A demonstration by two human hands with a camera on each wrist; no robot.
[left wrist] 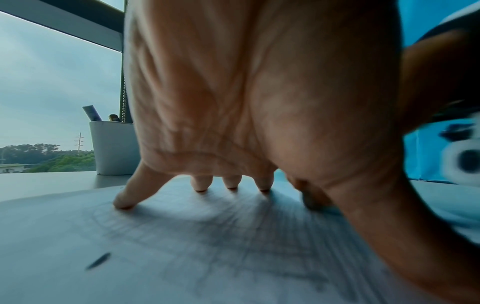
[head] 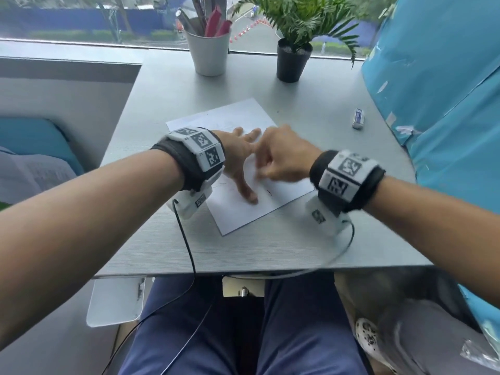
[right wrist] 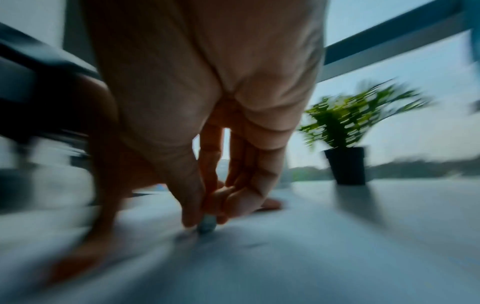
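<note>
A white sheet of paper (head: 243, 212) with faint pencil lines lies tilted on the grey table (head: 167, 104). My left hand (head: 243, 163) presses it flat, fingers spread and straight; the left wrist view shows its fingertips (left wrist: 200, 186) on the paper (left wrist: 182, 246) over a pencil sketch. Just to its right, my right hand (head: 270, 166) is blurred by motion. Its thumb and fingers pinch a small pale eraser-like piece (right wrist: 206, 223), whose tip touches the paper (right wrist: 285, 257).
At the back by the window stand a white cup of pens (head: 209, 51) and a potted plant (head: 293, 59). A sleeved eraser (head: 359, 119) lies at the right, near a large blue wrapped object (head: 438, 90). Wrist cables hang over the table's front edge (head: 243, 267).
</note>
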